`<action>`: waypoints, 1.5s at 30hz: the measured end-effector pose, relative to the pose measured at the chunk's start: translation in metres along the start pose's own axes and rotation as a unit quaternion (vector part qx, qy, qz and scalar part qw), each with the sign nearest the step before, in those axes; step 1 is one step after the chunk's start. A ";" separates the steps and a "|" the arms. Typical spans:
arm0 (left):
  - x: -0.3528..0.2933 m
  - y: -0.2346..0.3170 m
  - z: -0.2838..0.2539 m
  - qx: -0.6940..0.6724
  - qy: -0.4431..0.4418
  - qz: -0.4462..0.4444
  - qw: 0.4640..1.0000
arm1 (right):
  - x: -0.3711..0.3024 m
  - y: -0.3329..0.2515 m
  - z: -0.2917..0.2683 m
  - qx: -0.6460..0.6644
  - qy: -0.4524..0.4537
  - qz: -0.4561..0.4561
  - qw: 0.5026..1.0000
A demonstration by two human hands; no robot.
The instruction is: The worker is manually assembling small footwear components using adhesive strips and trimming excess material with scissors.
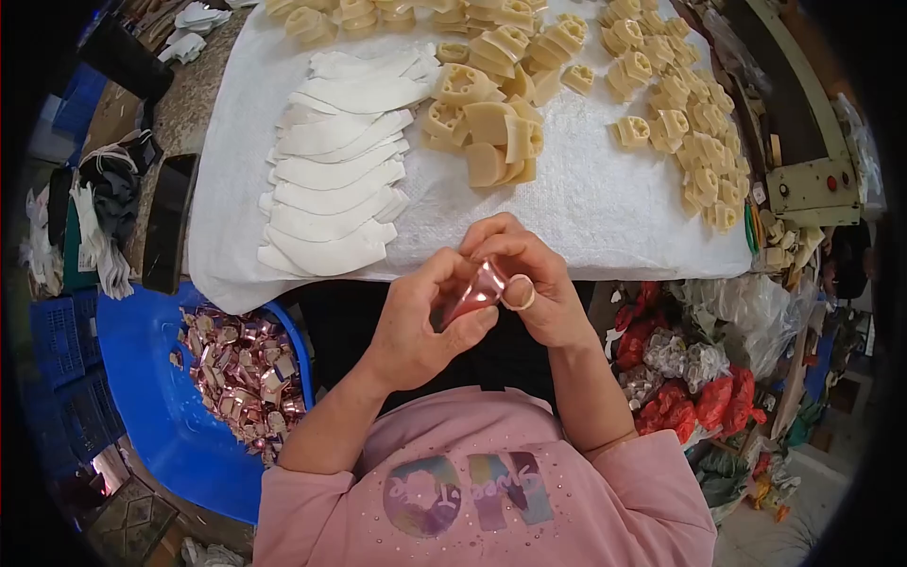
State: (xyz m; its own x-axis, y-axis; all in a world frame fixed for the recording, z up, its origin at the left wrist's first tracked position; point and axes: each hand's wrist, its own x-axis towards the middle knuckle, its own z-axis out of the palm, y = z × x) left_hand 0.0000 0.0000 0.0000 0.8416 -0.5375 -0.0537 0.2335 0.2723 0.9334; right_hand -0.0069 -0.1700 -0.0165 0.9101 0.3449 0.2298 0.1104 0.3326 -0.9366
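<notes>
Both my hands are raised together in front of my chest, at the near edge of the white-covered table. Between them is a small shiny pink piece (480,291) with a tapered shape, looking like a block shoe heel in metallic covering. My left hand (420,317) grips its lower left side, thumb along the near face. My right hand (539,293) holds its upper right side with curled fingers, and a pale band wraps the thumb. The fingers hide part of the piece. Beyond my hands lie overlapping curved white strips (331,194) and a pile of beige hollow heel-shaped blocks (491,123).
More beige blocks (704,151) spread along the table's right side. At lower left stands a blue basin (142,378) with many shiny pink pieces (246,378). A dark phone (170,222) lies left of the white cloth (231,151). Red plastic bags (699,406) sit at right.
</notes>
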 end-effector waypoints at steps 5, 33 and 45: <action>-0.006 -0.001 -0.003 0.262 0.146 0.103 0.948 | 0.009 -0.003 0.007 -0.303 0.059 -0.041 0.950; -0.056 0.037 -0.109 0.539 0.409 0.170 0.716 | 0.159 0.004 0.009 -0.783 0.020 -0.158 0.601; 0.058 0.035 -0.099 0.630 0.223 0.212 0.713 | 0.169 0.007 0.010 -0.814 -0.056 -0.149 0.558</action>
State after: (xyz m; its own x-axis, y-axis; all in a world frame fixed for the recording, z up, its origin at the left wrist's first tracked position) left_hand 0.1049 0.0572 -0.0051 0.8430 -0.2359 0.4834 -0.4745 -0.7493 0.4619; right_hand 0.1440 -0.1010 0.0187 0.7331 0.5709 0.3696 0.5504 -0.8173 0.1706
